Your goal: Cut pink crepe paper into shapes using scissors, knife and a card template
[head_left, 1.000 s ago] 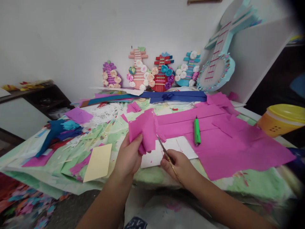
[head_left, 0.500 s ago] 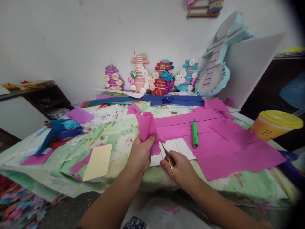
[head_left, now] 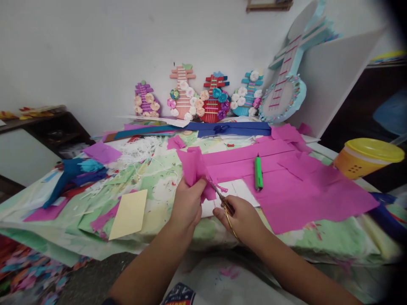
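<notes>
My left hand [head_left: 187, 205] is closed on a folded piece of magenta crepe paper [head_left: 193, 166], thumb pressed on its front. In my right hand [head_left: 243, 216] is a pair of scissors [head_left: 229, 214] with gold-coloured handles, fingers in the loops. The scissor blades point up and left and meet the paper's right edge, where a thin strip hangs off. Whether the blades are fully closed is hard to make out. Beneath both hands lies a white board [head_left: 240, 192] marked with lines. Right of it, a green box cutter [head_left: 258, 173] rests on a large magenta sheet [head_left: 314, 199].
A pale yellow card [head_left: 129, 214] lies at left, with white string [head_left: 140, 152] behind it. Decorated guitar shapes [head_left: 214, 99] stand along the wall, and a large light-blue one [head_left: 286, 84] leans at right. A yellow-lidded tub [head_left: 365, 159] sits at the right edge. Paper scraps cover the floor.
My left hand has turned the magenta paper and brought it rightward, bunching it narrower. The scissor blades now reach its edge, and a cut strip dangles there. The view has shifted slightly.
</notes>
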A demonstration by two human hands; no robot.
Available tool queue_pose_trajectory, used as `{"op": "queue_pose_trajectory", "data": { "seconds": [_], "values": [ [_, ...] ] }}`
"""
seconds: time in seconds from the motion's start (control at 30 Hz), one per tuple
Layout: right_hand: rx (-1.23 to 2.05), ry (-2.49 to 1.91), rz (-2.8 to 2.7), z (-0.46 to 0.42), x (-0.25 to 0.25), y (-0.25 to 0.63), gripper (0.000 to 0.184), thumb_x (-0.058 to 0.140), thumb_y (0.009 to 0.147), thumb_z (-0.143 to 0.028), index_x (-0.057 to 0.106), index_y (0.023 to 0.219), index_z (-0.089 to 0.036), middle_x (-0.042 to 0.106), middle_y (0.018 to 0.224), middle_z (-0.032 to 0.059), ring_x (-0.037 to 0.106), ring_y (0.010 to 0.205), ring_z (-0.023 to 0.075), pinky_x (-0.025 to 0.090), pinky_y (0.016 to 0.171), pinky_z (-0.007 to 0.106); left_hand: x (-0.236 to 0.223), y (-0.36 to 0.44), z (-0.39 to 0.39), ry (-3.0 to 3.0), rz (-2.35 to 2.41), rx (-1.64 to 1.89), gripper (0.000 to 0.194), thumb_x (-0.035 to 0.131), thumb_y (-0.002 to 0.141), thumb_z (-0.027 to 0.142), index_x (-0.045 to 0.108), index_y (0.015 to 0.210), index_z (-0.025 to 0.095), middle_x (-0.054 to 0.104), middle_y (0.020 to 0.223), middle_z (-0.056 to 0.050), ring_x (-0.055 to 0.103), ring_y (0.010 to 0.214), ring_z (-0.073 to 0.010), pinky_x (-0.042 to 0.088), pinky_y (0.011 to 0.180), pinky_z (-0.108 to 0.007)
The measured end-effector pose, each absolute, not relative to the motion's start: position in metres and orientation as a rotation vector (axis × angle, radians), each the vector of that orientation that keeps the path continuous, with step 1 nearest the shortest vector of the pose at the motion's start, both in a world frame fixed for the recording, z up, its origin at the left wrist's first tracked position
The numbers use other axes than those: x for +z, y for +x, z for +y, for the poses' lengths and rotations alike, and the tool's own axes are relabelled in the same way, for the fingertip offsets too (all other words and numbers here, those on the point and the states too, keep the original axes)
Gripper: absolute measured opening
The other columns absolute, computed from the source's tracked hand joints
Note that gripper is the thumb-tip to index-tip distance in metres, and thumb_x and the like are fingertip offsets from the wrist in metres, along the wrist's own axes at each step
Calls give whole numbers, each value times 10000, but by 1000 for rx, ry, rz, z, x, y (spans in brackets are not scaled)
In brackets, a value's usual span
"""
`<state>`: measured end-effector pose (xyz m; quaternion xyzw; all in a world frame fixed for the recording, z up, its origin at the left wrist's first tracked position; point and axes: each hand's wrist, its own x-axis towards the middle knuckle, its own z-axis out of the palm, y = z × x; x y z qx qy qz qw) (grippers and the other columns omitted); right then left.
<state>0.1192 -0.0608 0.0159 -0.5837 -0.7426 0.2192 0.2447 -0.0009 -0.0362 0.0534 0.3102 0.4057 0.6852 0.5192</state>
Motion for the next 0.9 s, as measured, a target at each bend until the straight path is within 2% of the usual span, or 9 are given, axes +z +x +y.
{"op": "queue_pose_trajectory", "data": {
  "seconds": [0.23,0.37,0.47,0.6,0.73,0.9],
  "values": [
    [435,-1711,-2063,-61,21,125,401,454,689,-581,463,637,-183,491,587,13,357,522,112,188,474,240,51,-6,-30,620,907,1665,246,641,582,132,553,812,132,604,689,9,561,643,-118,449,670,-279],
    [369,-1712,-2095,-56,28,129,441,434,679,-620,506,676,-185,516,607,28,387,529,124,187,469,246,48,-6,-33,603,845,1633,275,664,579,145,571,837,130,625,730,-7,576,695,-130,447,707,-285],
    [324,-1719,-2098,-53,33,130,439,431,689,-610,518,687,-180,533,619,31,415,531,127,202,464,247,48,-5,-36,619,835,1633,298,672,577,157,580,859,130,636,760,-18,585,730,-150,448,715,-296],
    [231,-1728,-2106,-52,37,128,424,421,702,-600,510,695,-185,558,654,30,467,565,147,214,466,248,49,-5,-38,621,852,1638,284,667,565,154,597,839,124,637,708,-15,584,673,-148,459,665,-288],
    [39,-1708,-2093,-50,39,127,353,433,729,-522,518,742,-179,578,709,43,520,676,189,251,513,265,47,-5,-37,573,795,1604,250,649,553,129,612,800,134,635,687,-1,580,669,-140,458,651,-262],
    [-62,-1655,-2084,-45,42,128,232,466,720,-394,520,739,-169,574,716,46,515,697,190,273,557,275,47,1,-39,471,727,1575,246,635,527,104,626,769,147,641,679,12,587,668,-134,455,671,-241]
  ]
}}
